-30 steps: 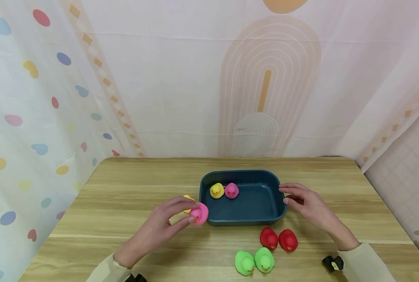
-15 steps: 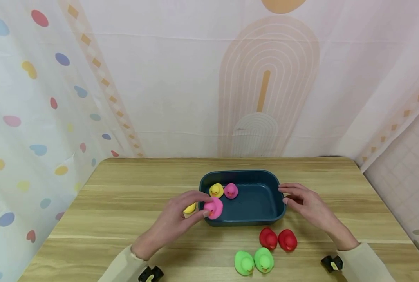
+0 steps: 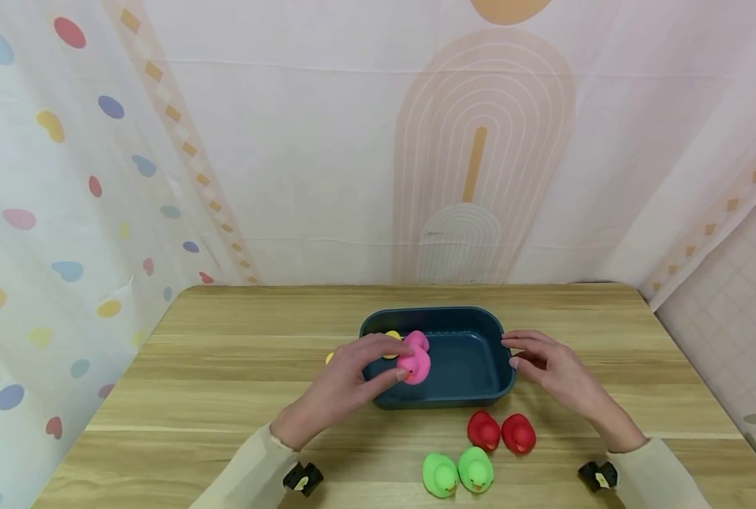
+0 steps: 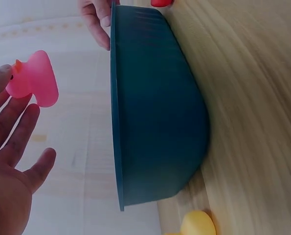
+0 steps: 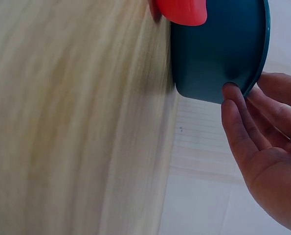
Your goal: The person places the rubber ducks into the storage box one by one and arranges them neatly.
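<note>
My left hand [image 3: 362, 364] is above the left part of the dark blue rectangular basin [image 3: 467, 404]. A pink rubber duck [image 4: 35, 81] is pinched at its fingertips, raised over the basin's rim. Inside the basin sit a darker pink duck [image 3: 418, 339] and a yellow duck [image 3: 392, 334], the latter partly hidden by my left hand. At the basin's right end, my right hand [image 3: 550, 364] touches the rim and outer wall with extended fingertips. Another yellow duck [image 4: 198, 224] lies on the table left of the basin, mostly covered by my left hand in the head view.
Two red ducks [image 3: 519, 434] stand on the wooden table [image 3: 238, 339] in front of the basin's right half. Two green ducks [image 3: 476, 469] stand nearer the front edge. A patterned curtain [image 3: 327, 155] hangs behind the table.
My left hand has carried the pink duck rightward, from beside the basin to over its inside. My right hand has stayed at the basin's right end.
</note>
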`<move>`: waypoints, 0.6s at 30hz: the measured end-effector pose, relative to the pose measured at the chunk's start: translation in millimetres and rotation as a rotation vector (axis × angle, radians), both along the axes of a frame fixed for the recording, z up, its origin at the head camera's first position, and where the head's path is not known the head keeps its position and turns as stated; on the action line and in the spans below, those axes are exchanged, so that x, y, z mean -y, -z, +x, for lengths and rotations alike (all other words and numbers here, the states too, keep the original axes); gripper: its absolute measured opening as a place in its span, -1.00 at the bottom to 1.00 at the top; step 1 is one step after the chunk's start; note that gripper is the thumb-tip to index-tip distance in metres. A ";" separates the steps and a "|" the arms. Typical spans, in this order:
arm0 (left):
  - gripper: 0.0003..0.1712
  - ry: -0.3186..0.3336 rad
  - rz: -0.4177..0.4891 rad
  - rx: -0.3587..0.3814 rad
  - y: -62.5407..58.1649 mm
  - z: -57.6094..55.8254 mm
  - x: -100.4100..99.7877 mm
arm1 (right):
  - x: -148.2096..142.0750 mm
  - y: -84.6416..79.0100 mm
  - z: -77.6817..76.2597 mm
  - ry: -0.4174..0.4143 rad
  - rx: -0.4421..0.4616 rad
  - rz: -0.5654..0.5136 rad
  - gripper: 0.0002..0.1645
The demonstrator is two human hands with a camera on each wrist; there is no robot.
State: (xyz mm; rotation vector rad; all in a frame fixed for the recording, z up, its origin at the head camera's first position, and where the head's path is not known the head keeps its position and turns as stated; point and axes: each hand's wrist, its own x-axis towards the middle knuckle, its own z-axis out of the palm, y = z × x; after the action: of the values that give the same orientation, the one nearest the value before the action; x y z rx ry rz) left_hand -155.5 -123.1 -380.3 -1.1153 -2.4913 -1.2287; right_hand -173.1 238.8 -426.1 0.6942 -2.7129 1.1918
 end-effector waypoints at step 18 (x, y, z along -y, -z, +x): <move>-0.67 0.030 -0.065 0.014 11.8 -24.8 -24.7 | 0.0 0.1 0.5 0.003 0.017 -0.008 -0.66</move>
State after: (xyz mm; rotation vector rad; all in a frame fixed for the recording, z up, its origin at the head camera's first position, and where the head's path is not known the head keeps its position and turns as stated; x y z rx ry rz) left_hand -180.2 -98.5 -392.1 -1.1672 -2.5514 -1.1752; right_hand -172.6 238.9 -426.2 0.6823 -2.7210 1.2124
